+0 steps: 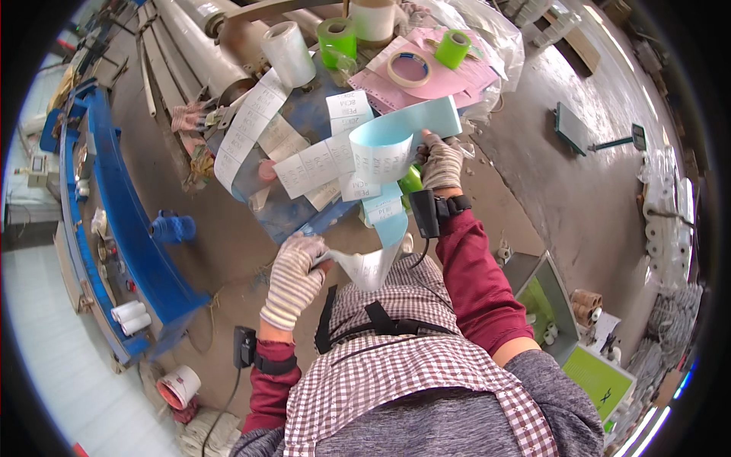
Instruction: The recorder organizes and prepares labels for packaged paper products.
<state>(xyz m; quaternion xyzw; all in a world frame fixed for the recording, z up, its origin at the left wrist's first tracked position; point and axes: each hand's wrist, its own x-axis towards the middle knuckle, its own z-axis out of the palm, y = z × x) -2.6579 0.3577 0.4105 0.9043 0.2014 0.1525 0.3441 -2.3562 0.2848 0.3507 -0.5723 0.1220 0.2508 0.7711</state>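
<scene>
A long strip of white printed labels on light-blue backing [381, 145] runs curled and twisted between my hands. My left hand [293, 274], in a striped knit glove, is closed at the strip's lower end, which sags in front of my apron. My right hand [442, 161], gloved alike, pinches the strip near its upper looped part. Beneath that hand a bright green thing [411, 180] shows partly; its kind is hidden. More label strips [251, 137] lie across a small blue-topped table [293, 221], one hanging in a curve off its left side.
At the table's back stand a white roll [288, 55], green rolls [336, 42] and a tape roll [409, 69] on pink sheets [472, 82]. A blue bench [129, 221] is left, a bucket [179, 387] lower left. A platform scale [572, 129] and an open grey box [560, 308] are right.
</scene>
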